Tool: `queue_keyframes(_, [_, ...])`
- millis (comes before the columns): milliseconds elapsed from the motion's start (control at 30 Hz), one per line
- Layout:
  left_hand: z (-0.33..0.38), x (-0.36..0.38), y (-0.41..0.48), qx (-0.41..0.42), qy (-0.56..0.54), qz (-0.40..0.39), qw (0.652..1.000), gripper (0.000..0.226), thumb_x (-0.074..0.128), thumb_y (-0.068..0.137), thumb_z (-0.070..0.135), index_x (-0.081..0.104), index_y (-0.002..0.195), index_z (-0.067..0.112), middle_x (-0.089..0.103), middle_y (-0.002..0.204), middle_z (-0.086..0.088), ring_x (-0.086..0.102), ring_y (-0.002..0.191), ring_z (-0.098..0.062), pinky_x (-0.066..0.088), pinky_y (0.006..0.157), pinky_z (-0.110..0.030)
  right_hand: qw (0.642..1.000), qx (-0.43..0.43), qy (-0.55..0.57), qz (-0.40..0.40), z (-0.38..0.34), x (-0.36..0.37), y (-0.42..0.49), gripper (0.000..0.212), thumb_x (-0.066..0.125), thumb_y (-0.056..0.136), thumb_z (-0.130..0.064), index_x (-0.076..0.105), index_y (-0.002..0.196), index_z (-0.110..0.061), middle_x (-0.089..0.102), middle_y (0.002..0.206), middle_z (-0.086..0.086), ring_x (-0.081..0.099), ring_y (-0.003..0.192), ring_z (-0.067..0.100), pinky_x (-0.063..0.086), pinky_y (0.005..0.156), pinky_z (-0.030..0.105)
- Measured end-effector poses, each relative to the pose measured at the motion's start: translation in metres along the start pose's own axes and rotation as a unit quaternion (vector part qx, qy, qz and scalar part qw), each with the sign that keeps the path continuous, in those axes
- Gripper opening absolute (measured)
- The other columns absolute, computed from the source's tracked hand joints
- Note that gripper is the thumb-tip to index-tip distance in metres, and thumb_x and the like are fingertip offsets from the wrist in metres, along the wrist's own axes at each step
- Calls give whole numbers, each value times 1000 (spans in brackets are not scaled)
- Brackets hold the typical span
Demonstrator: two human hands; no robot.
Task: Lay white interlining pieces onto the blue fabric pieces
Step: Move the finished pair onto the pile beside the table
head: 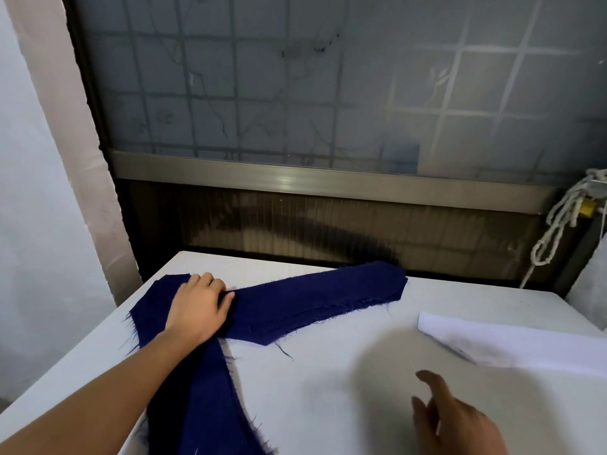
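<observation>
Dark blue fabric pieces point(315, 297) with frayed edges lie on the white table point(345, 372), one strip running to the back right and another point(203, 399) toward the front edge. My left hand point(197, 307) rests flat on them where they cross, fingers curled at the fabric. White interlining pieces point(512, 343) lie stacked at the right side of the table. My right hand point(456, 421) hovers above the table at the lower right, fingers apart and holding nothing, a short way from the interlining.
A window with frosted glass and a metal frame point(295, 178) stands behind the table. A white rope point(558, 221) hangs at the right. A pale wall point(39, 192) borders the left.
</observation>
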State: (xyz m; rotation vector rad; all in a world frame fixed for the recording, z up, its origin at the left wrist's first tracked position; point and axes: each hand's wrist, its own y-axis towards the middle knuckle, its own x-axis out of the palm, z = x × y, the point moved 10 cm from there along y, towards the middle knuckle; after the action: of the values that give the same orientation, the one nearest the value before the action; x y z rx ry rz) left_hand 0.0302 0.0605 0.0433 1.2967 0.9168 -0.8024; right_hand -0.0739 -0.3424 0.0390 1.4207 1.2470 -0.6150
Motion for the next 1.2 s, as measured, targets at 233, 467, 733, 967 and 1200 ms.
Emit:
queue_keyframes(233, [24,18,0,-158,-87,-120,976,30,60,95,41,69,116,20,58,122,-5,57,111,-23,54,84,-38,992,99,-75,-35,92,5,6,29,42,93,-39,47,122,-39,66,109,-17,65,99,6,47,76,18])
queue_keyframes(467, [42,10,3,-137,26,-110,984,24,55,96,36,71,107,23,64,113,-1,55,110,-20,48,90,-33,993,101,-43,-51,94,12,0,16,45,93,-31,53,106,-30,67,107,-8,66,94,21,41,68,29])
queue_keyframes(733, [64,27,-5,-86,-149,-125,977,21,65,91,34,72,71,32,53,132,3,59,107,-15,47,95,-36,993,86,-46,-59,96,17,-1,3,40,93,-33,40,91,-31,65,95,-4,63,88,21,36,65,29])
queue_keyframes(967, [61,3,-16,-141,-141,-40,979,12,75,84,42,67,74,39,61,113,2,56,106,-22,44,95,-41,994,87,-37,-46,95,15,-2,4,41,92,-33,42,89,-30,64,89,-3,62,82,21,42,66,31])
queue_keyframes(1200, [59,3,-35,-210,-154,40,965,18,73,87,29,75,104,24,62,118,-9,50,114,-33,33,99,-49,994,91,-41,-43,94,13,-3,5,42,92,-32,45,90,-30,64,87,-4,62,80,21,44,67,31])
